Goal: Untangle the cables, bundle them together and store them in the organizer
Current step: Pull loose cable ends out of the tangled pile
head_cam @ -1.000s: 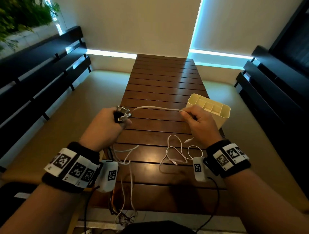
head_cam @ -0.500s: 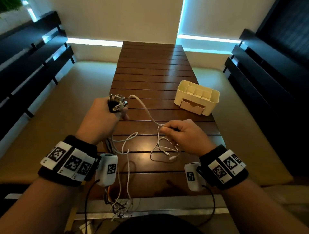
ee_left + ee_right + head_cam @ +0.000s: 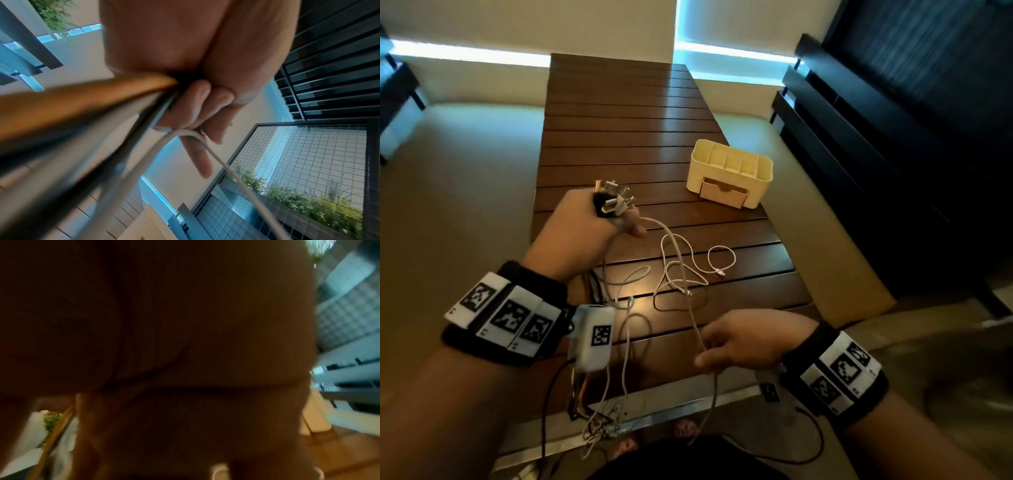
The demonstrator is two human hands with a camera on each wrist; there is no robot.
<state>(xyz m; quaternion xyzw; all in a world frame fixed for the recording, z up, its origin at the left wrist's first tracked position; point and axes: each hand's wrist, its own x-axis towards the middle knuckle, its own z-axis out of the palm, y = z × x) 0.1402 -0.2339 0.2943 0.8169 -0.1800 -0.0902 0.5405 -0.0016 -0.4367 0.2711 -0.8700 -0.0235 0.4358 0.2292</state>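
Note:
My left hand [image 3: 599, 222] grips a bunch of cable plugs [image 3: 614, 200] above the wooden slat table [image 3: 619, 130]; the cables [image 3: 616, 342] hang from it over the near edge. In the left wrist view the fingers [image 3: 197, 105] curl round the cables [image 3: 131, 146]. One white cable [image 3: 681, 270] runs from that hand to my right hand [image 3: 736, 342], which pinches it near the table's front edge. Loose white cable loops [image 3: 698, 270] lie on the table between the hands. The cream organizer [image 3: 731, 173] stands at the right of the table. The right wrist view is dark and blurred.
Dark slatted benches [image 3: 876, 137] run along the right, and another [image 3: 393, 99] along the left. Pale floor lies on both sides of the table. A metal rail [image 3: 661, 407] borders the table's near edge, with tangled cable ends [image 3: 599, 425] hanging past it.
My right hand has slid along the white cable from beside the organizer back toward me, to the table's front edge. The left hand keeps its hold on the plugs.

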